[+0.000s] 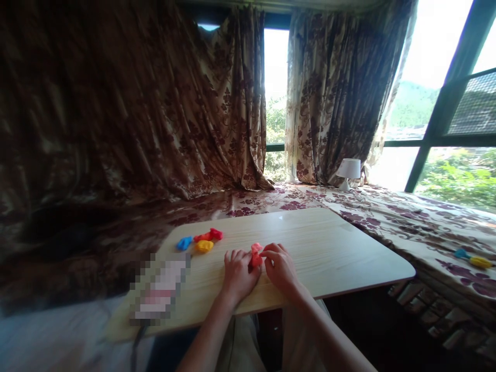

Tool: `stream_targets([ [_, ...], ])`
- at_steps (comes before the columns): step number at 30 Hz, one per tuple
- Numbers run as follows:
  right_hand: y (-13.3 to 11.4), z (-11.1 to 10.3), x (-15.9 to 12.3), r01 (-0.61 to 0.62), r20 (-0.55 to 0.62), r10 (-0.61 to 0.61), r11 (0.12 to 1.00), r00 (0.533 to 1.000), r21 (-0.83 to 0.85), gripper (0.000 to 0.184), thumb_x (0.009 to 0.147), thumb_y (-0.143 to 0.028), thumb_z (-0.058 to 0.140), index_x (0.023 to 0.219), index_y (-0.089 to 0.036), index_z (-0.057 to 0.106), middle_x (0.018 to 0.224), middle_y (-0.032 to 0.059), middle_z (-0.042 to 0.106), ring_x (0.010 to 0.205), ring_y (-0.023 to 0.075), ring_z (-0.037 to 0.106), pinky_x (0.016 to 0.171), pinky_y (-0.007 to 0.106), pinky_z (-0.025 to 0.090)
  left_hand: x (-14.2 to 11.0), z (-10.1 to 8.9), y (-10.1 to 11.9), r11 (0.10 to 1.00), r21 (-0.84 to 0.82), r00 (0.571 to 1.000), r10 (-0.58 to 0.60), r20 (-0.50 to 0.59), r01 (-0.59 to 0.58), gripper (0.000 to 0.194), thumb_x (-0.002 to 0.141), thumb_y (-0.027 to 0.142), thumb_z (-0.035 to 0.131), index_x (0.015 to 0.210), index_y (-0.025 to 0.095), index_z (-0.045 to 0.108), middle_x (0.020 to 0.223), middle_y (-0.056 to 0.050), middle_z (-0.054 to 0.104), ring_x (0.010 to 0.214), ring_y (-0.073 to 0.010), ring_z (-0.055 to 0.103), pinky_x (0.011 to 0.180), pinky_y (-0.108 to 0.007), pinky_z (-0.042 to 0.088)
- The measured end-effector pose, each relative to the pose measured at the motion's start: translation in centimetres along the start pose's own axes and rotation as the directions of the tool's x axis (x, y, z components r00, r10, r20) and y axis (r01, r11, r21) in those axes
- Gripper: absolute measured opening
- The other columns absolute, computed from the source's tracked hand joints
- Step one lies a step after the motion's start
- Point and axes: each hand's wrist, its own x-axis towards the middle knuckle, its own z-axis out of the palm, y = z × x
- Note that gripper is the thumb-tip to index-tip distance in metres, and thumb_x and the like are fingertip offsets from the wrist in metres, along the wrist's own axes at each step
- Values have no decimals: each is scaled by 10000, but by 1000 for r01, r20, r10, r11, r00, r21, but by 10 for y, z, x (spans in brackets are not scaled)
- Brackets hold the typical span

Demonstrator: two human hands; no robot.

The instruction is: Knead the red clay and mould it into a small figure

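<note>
A red crumpled piece of thin, soft-looking material [256,256] stands up between my two hands near the front edge of the table. My left hand [239,274] rests low on the tabletop, its thumb side closed against the base of the piece. From the other side, my right hand [279,264] pinches at the piece with thumb and forefinger, the other fingers curled. Whether it is paper, cloth or rubber I cannot tell. Beyond my left hand lie similar crumpled pieces: a blue one [184,243], a yellow one [204,246] and a red one [208,236].
The pale wooden table [333,253] has rounded corners. On its left lies a pixelated flat object [160,289] with a dark cable. A blue and yellow piece [480,262] sits on the floral cover at right. Behind stand a white lamp [349,169] and curtains [232,103].
</note>
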Motion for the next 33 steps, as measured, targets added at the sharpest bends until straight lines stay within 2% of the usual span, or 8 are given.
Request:
stream_targets([
  [5, 2, 1, 0, 14, -6, -14, 1000, 1000, -19, 405, 744, -11, 461, 952, -247, 716, 892, 49, 648, 856, 202, 525, 807, 333, 439, 1, 1, -2, 1000, -14, 1000, -3, 2, 3, 268, 840, 352, 472, 1032, 252, 630, 897, -36, 641, 944, -218, 512, 892, -385, 324],
  [11, 4, 1, 0, 30, 27, -30, 999, 999, -17, 396, 730, 2, 465, 863, -253, 736, 860, 42, 651, 835, 195, 525, 783, 325, 440, 2, 2, -4, 999, -18, 1000, -27, 5, 27, 227, 811, 322, 511, 980, 252, 645, 908, -35, 635, 930, -216, 516, 886, -376, 330],
  [20, -4, -4, 0, 108, 45, -108, 994, 993, 8, 429, 793, -31, 456, 1052, -286, 684, 896, 42, 641, 844, 196, 514, 770, 318, 442, 2, 6, -7, 999, -28, 999, -39, -4, 39, 207, 815, 341, 508, 912, 226, 650, 889, -39, 634, 927, -216, 516, 888, -379, 326],
  [28, 1, -1, 0, 56, 3, -56, 998, 998, 7, 440, 770, -11, 450, 1016, -277, 701, 867, 39, 648, 830, 190, 523, 780, 316, 445, 2, 3, -5, 999, -25, 999, -41, 9, 41, 224, 819, 340, 496, 938, 233, 652, 892, -42, 636, 927, -216, 518, 874, -373, 331],
  [33, 1, -1, 0, 61, 30, -61, 998, 998, 1, 411, 774, -20, 461, 962, -279, 719, 865, 34, 653, 830, 190, 523, 773, 309, 445, 2, 3, -5, 999, -27, 999, -37, 16, 37, 226, 819, 337, 497, 957, 243, 648, 884, -36, 637, 923, -214, 518, 871, -364, 331],
])
